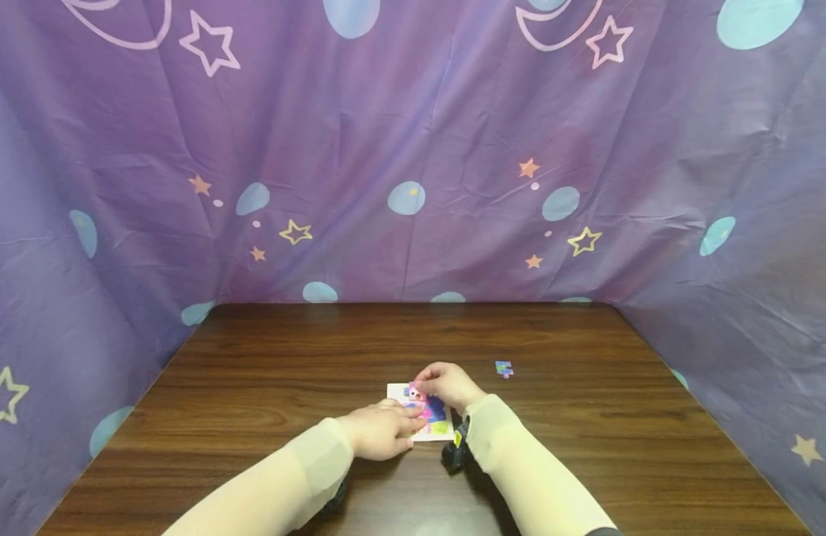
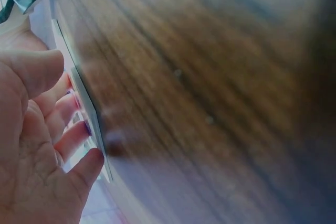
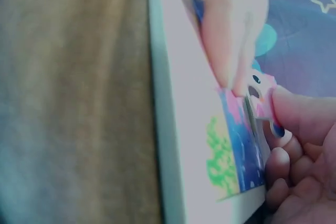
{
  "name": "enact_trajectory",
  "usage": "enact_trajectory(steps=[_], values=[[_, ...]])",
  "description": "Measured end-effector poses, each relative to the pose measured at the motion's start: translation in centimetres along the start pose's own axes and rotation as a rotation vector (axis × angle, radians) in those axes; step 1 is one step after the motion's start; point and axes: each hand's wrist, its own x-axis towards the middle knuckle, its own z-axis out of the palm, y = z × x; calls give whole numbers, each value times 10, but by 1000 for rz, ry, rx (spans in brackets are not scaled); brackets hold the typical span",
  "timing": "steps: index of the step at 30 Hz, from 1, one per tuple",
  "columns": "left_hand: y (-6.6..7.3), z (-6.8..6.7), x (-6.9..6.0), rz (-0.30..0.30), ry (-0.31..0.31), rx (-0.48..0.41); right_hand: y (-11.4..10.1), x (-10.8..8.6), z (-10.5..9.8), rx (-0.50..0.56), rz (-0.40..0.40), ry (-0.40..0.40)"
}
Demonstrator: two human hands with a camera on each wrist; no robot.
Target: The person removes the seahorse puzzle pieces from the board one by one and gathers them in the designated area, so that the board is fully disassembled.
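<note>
The left hand (image 1: pixel 381 432) and right hand (image 1: pixel 455 387) are bare, with a pale cream left sleeve (image 1: pixel 252 482) and right sleeve (image 1: pixel 543 469) along the forearms. The left cuff (image 1: pixel 324 451) looks greyer. A black wrist device (image 1: pixel 455 456) sits by the right cuff (image 1: pixel 483 423) (a small yellow mark (image 1: pixel 458 438) brightens it). A dark edge (image 1: pixel 603 531) borders the right sleeve's lower end.

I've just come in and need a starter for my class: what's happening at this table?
A person's right hand pinches a pink jigsaw piece with an eye printed on it, tilted at the puzzle board and not lying flat in it. The left hand rests its fingers on the board. Part of the colourful picture is already in place, and one loose piece lies apart on the table, beyond the right hand.
</note>
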Motion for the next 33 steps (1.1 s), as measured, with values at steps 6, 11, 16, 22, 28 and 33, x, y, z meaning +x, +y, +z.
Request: enact_trajectory(steps=[6,11,16,22,28,33], values=[[1,-1,0,-8,0,11,-2,-2,-6,90,24,-24],[1,-2,0,-17,-5,1,-2,-3,-15,112,3,-41],[1,-1,0,-17,4,3,2,-3,-30,115,-14,-28],[0,2,1,-15,23,8,9,-5,-52,97,-4,8],[0,1,1,-9,40,22,21,-10,-83,54,15,63],[-1,3,2,7,57,48,30,-13,-114,39,48,87]])
